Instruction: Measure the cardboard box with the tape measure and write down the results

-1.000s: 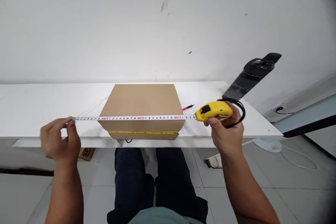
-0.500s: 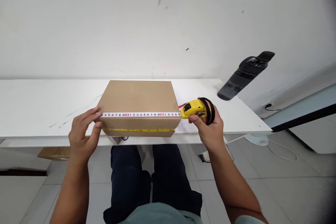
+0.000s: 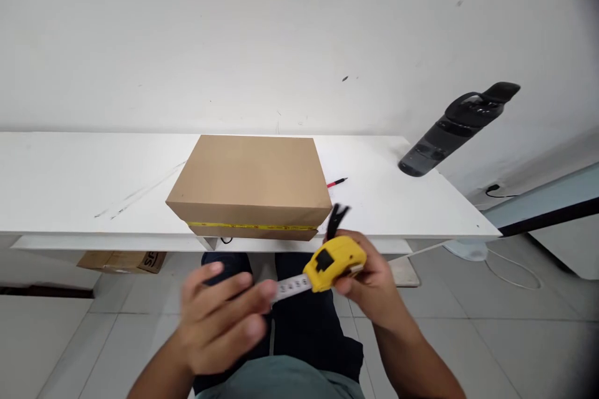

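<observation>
My right hand (image 3: 369, 274) grips a yellow tape measure (image 3: 334, 264) in front of the desk's edge, over my lap. A black wrist strap (image 3: 337, 218) sticks up from behind it. Only a short length of white blade (image 3: 294, 287) with black numbers shows out of its mouth. My left hand (image 3: 224, 321), a bit blurred, has its fingers spread; one fingertip is at the blade's end, and I cannot tell whether it presses on it. A closed brown cardboard box (image 3: 253, 168) with a strip of yellow tape along its front stands at the desk's front edge, touched by neither hand.
On the white desk (image 3: 93, 181), a red and black pen (image 3: 337, 182) lies right of the box. A dark bottle (image 3: 452, 128) stands at the right rear by the wall. Below the desk are another cardboard box (image 3: 121, 260) and a white cable (image 3: 510, 274).
The blade has come off the box top and run back into the case, leaving a short end. Both hands have moved down toward my lap, and my left hand has left the box's corner.
</observation>
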The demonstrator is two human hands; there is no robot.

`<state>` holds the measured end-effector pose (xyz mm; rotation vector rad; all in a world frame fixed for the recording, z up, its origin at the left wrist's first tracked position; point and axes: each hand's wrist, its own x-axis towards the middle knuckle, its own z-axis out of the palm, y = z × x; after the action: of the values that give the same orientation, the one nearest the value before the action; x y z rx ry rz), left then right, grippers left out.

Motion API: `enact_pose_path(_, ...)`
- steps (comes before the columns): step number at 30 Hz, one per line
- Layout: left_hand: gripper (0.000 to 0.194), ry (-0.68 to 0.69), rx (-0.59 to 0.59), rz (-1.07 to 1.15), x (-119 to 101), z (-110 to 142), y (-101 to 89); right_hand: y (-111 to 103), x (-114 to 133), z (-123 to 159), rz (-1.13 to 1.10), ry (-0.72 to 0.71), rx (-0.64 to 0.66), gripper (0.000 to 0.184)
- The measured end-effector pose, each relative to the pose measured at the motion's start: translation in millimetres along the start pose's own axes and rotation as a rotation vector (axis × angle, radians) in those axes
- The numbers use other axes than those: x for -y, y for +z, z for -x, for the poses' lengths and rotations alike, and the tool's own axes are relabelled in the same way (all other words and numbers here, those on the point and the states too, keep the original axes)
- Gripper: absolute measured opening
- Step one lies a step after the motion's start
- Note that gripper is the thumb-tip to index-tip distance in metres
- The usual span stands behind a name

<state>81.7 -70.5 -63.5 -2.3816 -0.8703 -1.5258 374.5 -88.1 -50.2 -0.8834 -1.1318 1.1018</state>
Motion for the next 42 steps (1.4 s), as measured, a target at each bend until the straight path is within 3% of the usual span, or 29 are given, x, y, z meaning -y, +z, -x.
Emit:
enact_pose_path(1,0.036,0.162,0.004,0.041,-13.7,-7.1,14.3,6.2,-3.9,5.2,-0.007,0.037,0.025,0.057)
enact_pose_path(3,0.022,0.306,-0.053,0.100,-30.1,-23.8,39.8,13.1,-11.1,11.2,-0.047,0.085,0.039,0.062)
enact_pose_path(6,0.018,0.307,-0.097,0.113,-35.4,-44.5,62.4,8.6,-18.5,10.2,-0.121,0.115,-0.010,0.073)
enact_pose_path(9,0.040,0.301,-0.058,0.030,-38.3,-60.4,69.8,-4.3,-21.0,0.0,-0.186,0.080,-0.096,0.088)
enact_pose_path(12,0.052,0.164,0.083,-0.079,-50.1,-83.3,76.6,-13.1,-18.9,-13.2,-0.239,0.026,-0.221,0.086)
enact_pose_path(16,0.053,-0.129,0.215,-0.245,-63.7,-119.8,98.5,-18.1,-10.2,-27.8,-0.251,-0.047,-0.379,0.057)
enact_pose_path(20,0.049,-0.227,0.268,-0.338,-57.5,-133.2,113.8,-24.2,-7.7,-42.0,-0.227,-0.088,-0.419,0.043)
enact_pose_path(23,0.030,-0.156,0.175,-0.316,-50.8,-124.0,103.5,-28.6,-20.4,-54.6,-0.239,-0.040,-0.391,0.047)
enact_pose_path(27,0.018,-0.017,0.077,-0.230,-48.2,-97.4,64.8,-34.2,-45.8,-70.9,-0.184,0.148,-0.233,0.048)
enact_pose_path(31,0.027,0.023,0.133,-0.138,-33.8,-69.2,18.2,-38.2,-61.6,-80.0,-0.139,0.227,-0.244,0.041)
enact_pose_path(35,0.032,-0.027,0.237,-0.034,13.0,-55.4,-17.9,-36.7,-66.6,-84.0,-0.156,0.192,-0.342,0.043)
enact_pose_path(38,0.030,-0.153,0.220,0.106,51.6,-51.8,-22.9,-31.7,-62.4,-84.6,-0.141,0.126,-0.412,0.046)
enact_pose_path(40,0.031,-0.254,0.077,0.130,64.1,-49.0,-14.3,-26.2,-54.3,-81.3,-0.144,0.040,-0.478,0.050)
enact_pose_path(42,0.034,-0.292,-0.147,0.056,60.0,-45.3,-0.8,-18.1,-42.5,-72.4,-0.138,-0.054,-0.523,0.053)
